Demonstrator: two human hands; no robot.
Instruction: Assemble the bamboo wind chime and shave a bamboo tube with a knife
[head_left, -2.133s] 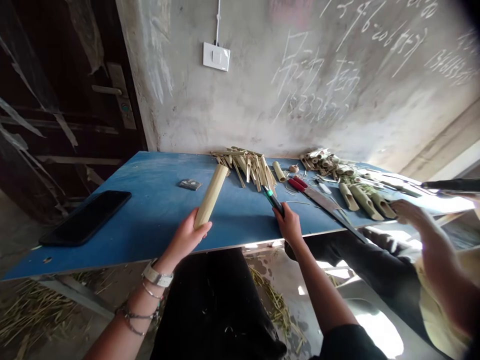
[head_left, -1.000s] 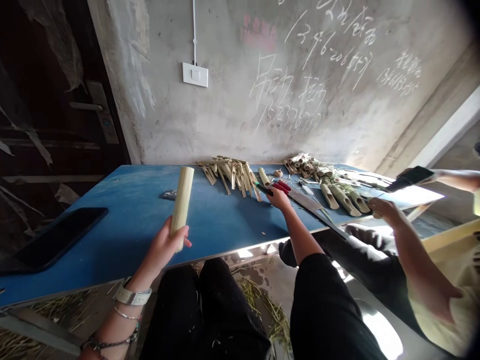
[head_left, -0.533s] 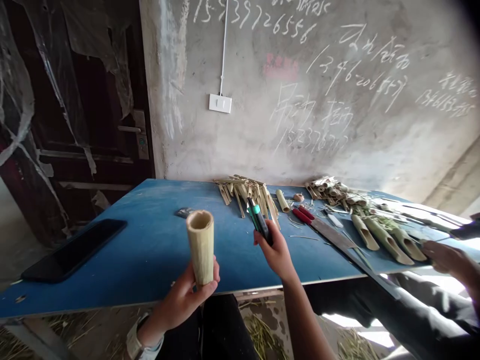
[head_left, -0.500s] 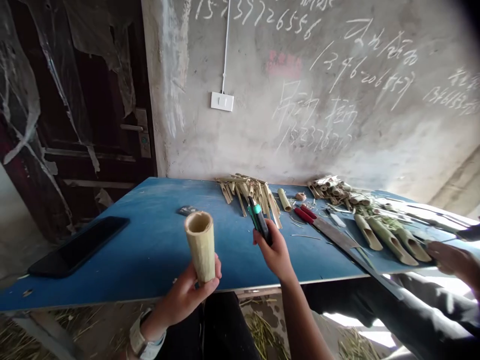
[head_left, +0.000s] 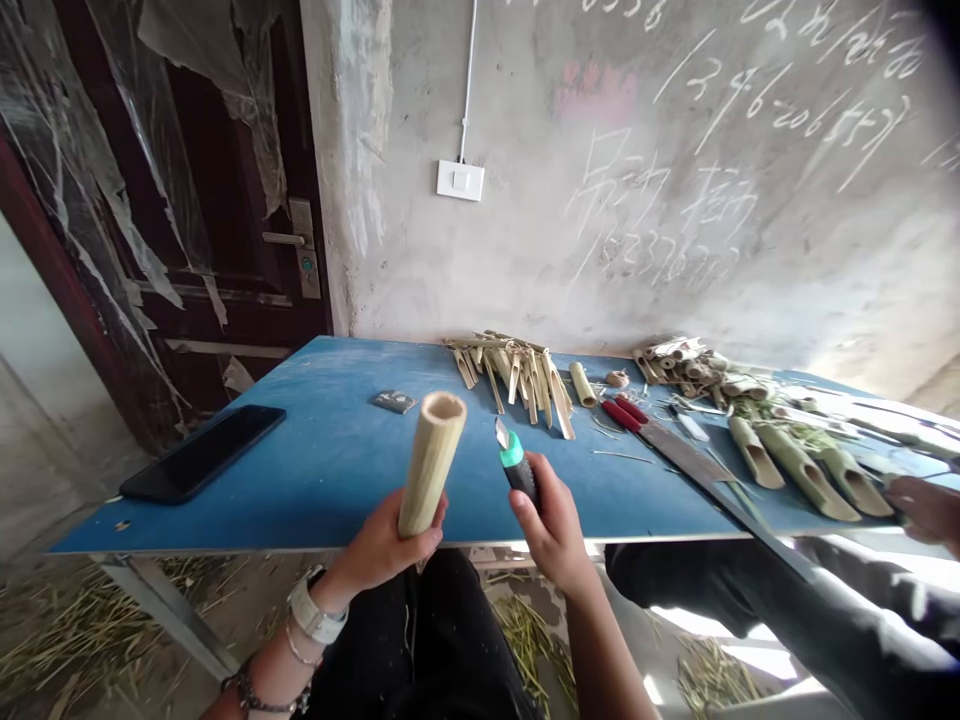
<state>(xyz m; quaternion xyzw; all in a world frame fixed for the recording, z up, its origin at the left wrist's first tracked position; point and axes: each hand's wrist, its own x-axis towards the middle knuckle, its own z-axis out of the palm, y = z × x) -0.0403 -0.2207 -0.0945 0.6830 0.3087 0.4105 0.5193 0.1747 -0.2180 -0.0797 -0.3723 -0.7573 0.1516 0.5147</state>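
Near the front edge of the table, my left hand (head_left: 394, 545) is wrapped round the lower end of a pale bamboo tube (head_left: 433, 465). The tube leans slightly to the right, its hollow open end facing up. To the right of it, my right hand (head_left: 551, 515) grips the black handle of a utility knife (head_left: 519, 465) with a green collar. The short blade points up and a little left, apart from the tube. Behind the knife lies a pile of split bamboo pieces (head_left: 517, 375).
On the blue table (head_left: 315, 440) are a phone (head_left: 202, 453), a small dark packet (head_left: 392, 401), a red-handled saw (head_left: 667, 445), scoop-cut bamboo pieces (head_left: 806, 470) and a bundle of bamboo (head_left: 697, 365). Another person's hand (head_left: 922, 508) is at the right edge. Bamboo strips litter the floor.
My view has shifted slightly. The bamboo tube has moved right, closer to the knife, and tilted to the right. The knife has turned so its blade shows more clearly. Both grips stay the same.
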